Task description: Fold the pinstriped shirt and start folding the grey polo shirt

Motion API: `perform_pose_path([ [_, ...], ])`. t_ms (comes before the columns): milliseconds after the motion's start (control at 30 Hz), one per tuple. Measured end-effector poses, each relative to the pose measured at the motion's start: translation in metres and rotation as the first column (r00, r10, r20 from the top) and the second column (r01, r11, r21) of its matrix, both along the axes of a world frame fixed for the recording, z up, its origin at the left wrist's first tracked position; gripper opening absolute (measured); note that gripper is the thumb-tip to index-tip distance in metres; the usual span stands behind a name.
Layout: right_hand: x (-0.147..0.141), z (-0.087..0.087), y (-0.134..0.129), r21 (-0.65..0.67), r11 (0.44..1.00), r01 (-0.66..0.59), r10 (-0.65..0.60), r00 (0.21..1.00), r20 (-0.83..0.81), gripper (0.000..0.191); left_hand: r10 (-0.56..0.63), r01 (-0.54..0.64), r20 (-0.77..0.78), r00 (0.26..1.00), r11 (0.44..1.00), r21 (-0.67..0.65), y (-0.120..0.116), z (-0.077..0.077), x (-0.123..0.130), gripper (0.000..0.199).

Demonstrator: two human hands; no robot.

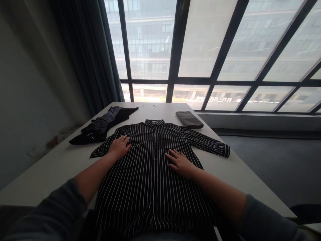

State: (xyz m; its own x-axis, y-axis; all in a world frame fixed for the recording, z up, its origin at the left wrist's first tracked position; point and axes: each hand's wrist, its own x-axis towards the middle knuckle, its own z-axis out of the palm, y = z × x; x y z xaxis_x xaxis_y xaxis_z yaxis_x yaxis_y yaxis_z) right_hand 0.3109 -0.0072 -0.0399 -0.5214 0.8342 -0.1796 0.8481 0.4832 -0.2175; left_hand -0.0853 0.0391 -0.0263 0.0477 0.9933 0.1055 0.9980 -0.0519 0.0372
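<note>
- Shirt (147,180): face up on the bench (248,185), long axis running away from the body, collar (151,123) far.
- Left hand (119,147): flat near the left sleeve (106,144), fingers slightly parted.
- Right hand (182,165): palm down on the chest, fingers spread, nearer the outstretched right sleeve (207,141).

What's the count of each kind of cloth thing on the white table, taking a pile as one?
Black, white-striped collared fabric shirt: 1
Folded rectangular grey cloth: 1
Crumpled pile of dark fabric: 1
Total: 3
</note>
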Motion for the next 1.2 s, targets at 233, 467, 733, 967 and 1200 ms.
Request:
perform_pose_path([
  [233, 0.023, -0.020, -0.001, 0.018, 1.000, 0.021, -0.021, 1.000, 0.012, 0.072, 0.246, -0.247, -0.024, 0.969, 0.967, -0.069, 0.025, -0.033, -0.071, 0.064],
  [467, 0.025, -0.016, -0.003, -0.004, 0.999, 0.037, -0.037, 0.999, 0.024, 0.073, 0.349, -0.350, -0.025, 0.937, 0.937, -0.022, 0.016, -0.026, -0.111, 0.049],
  [733, 0.024, -0.014, -0.009, -0.014, 0.999, 0.051, -0.050, 0.998, 0.046, 0.072, 0.466, -0.465, -0.069, 0.882, 0.885, 0.033, 0.031, 0.048, -0.145, 0.040],
  [967, 0.001, 0.025, 0.041, 0.222, 0.974, -0.040, 0.044, 0.999, -0.012, 0.035, 0.072, -0.069, -0.046, 0.996, 0.996, 0.055, 0.065, 0.042, -0.028, 0.039],
  [1200, -0.054, 0.056, 0.232, 0.215, 0.935, 0.282, -0.214, 0.932, -0.293, 0.028, -0.127, 0.128, 0.188, 0.974, 0.992, 0.008, 0.178, 0.003, 0.114, 0.037],
])
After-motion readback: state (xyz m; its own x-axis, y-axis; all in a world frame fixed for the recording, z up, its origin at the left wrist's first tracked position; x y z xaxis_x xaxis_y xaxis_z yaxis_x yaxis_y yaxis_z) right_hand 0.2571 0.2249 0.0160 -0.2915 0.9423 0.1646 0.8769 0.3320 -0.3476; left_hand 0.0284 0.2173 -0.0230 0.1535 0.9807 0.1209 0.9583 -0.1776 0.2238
